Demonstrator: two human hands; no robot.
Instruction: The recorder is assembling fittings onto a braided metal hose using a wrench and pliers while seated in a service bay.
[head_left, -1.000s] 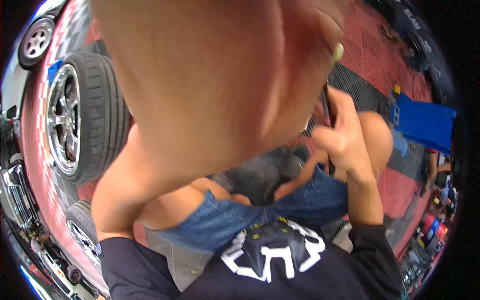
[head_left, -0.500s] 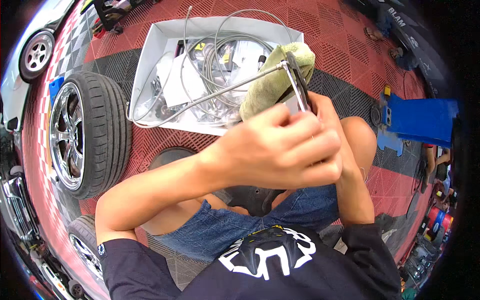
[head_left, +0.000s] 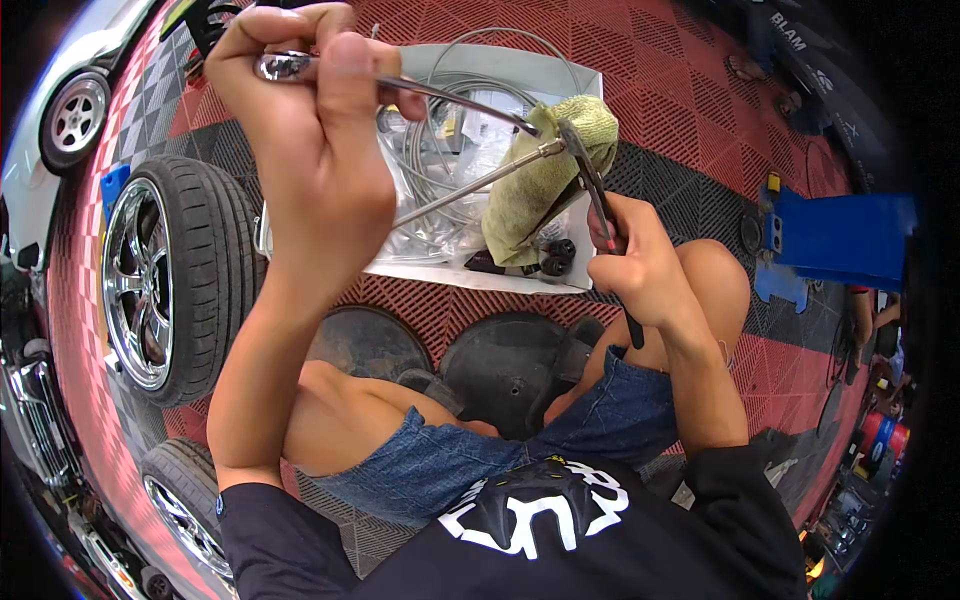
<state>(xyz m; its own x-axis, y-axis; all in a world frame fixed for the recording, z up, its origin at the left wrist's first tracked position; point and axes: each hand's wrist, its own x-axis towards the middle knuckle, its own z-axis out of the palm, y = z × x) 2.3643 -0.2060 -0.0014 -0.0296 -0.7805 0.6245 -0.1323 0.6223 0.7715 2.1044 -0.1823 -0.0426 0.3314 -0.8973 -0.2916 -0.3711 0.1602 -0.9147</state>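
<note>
A person seated on red and grey floor tiles works two slim tools together above their lap — the left hand (head_left: 310,150), raised near the camera, is closed in a fist round the shiny handle end of a long metal rod (head_left: 400,88), while the right hand (head_left: 640,265) is clenched on a dark-handled tool (head_left: 600,215) that reaches up to meet it. The tips come together at a yellow-green rag (head_left: 545,170) held over a shallow white tray (head_left: 560,75) of coiled cable and clear bags; whether the rag hangs from the tools or rests on the tray cannot be told. A loose wheel with a chrome rim (head_left: 165,280) stands to the left, a blue stand (head_left: 835,240) to the right. The join looks best served by keeping both wrists steady and the tools in line, working over the tray so anything that drops lands there — and by keeping the rag clear of the tips.
</note>
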